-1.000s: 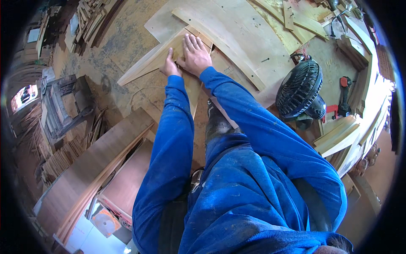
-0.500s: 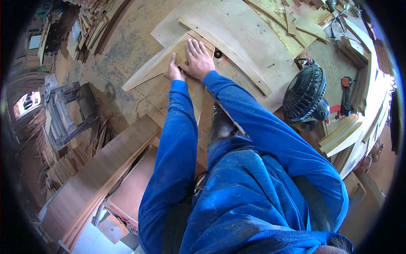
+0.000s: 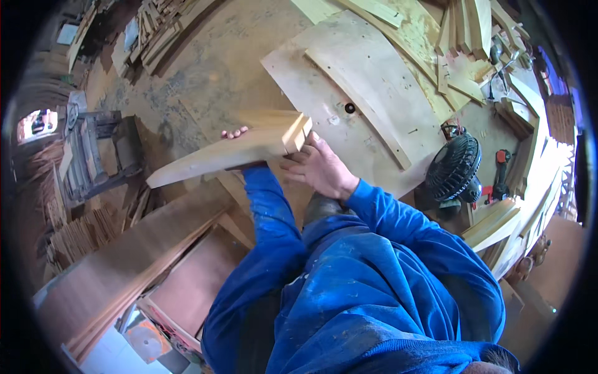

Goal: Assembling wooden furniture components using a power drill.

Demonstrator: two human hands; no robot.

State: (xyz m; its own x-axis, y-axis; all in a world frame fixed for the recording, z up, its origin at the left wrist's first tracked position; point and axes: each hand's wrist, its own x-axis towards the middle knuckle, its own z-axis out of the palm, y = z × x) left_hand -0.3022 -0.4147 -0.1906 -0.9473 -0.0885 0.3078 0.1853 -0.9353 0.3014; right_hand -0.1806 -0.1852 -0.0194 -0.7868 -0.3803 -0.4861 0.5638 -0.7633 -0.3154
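Note:
A stack of tapered wooden boards (image 3: 249, 147) is lifted above the worktop, its narrow end toward the left and its thick squared end toward the right. My left hand (image 3: 235, 133) is wrapped around it from below; only fingertips show over the far edge, and the boards hide the rest. Beside the squared end is my right hand (image 3: 324, 168), thumb up against the end and fingers stretched out apart near the lower corner. Under and beyond lies a pale sheet of plywood (image 3: 398, 112) with a dark round hole.
A curved wooden strip (image 3: 361, 109) lies on the plywood. To the right stand a black fan (image 3: 453, 167) and a red and black power tool (image 3: 501, 165). Wood offcuts (image 3: 464, 28) are piled at the far right. At the lower left is a long board (image 3: 137, 249).
Both hands were on the boards lying on the worktop; now the stack is raised and turned, with the left hand beneath it. My right hand has moved nearer, to the squared end.

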